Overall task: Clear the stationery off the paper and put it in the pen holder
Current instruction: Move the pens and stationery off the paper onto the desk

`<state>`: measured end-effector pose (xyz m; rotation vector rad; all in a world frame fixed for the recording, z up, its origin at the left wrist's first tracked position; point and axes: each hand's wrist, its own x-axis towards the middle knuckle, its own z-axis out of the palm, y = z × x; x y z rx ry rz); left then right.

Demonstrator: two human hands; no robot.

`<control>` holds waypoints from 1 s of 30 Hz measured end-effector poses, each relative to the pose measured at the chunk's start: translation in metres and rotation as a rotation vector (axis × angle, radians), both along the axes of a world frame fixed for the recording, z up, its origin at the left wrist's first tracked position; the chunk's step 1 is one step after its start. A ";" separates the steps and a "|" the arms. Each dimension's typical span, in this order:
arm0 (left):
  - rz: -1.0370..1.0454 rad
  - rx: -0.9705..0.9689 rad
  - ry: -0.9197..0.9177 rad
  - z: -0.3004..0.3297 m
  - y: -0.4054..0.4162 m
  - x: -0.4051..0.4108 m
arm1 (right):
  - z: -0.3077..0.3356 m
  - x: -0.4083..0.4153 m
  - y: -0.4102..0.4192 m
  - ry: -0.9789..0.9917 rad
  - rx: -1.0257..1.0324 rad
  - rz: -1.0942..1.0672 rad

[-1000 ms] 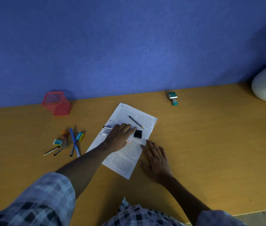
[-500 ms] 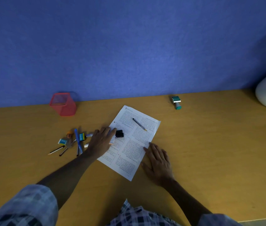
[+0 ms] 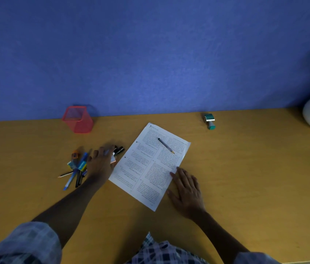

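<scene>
Since a second ago the left hand has swept from the middle of the paper off its left edge, pushing the black clip and a small pale eraser onto the counter; both now lie just past its fingertips. This hand lies flat with fingers spread and grips nothing. The right hand, also flat and empty, presses the paper's near right edge, which is wise: it should hold firm so the sheet does not drag. Just left of the left hand lies the heap of pens. One black pen remains on the far half of the printed sheet. Farther off, beyond the left hand, the red mesh pen holder stands upright, apparently empty.
</scene>
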<state>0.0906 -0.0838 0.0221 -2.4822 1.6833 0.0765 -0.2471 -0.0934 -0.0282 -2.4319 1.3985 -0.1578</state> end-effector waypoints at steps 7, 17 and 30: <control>0.192 -0.089 0.137 0.000 0.000 -0.002 | 0.000 0.000 0.000 -0.009 0.002 -0.007; 0.276 -0.150 0.076 -0.017 0.021 0.012 | 0.002 0.000 0.000 -0.008 0.003 0.001; 0.100 -0.300 0.016 -0.017 0.013 0.021 | 0.001 0.001 0.000 -0.022 0.000 -0.006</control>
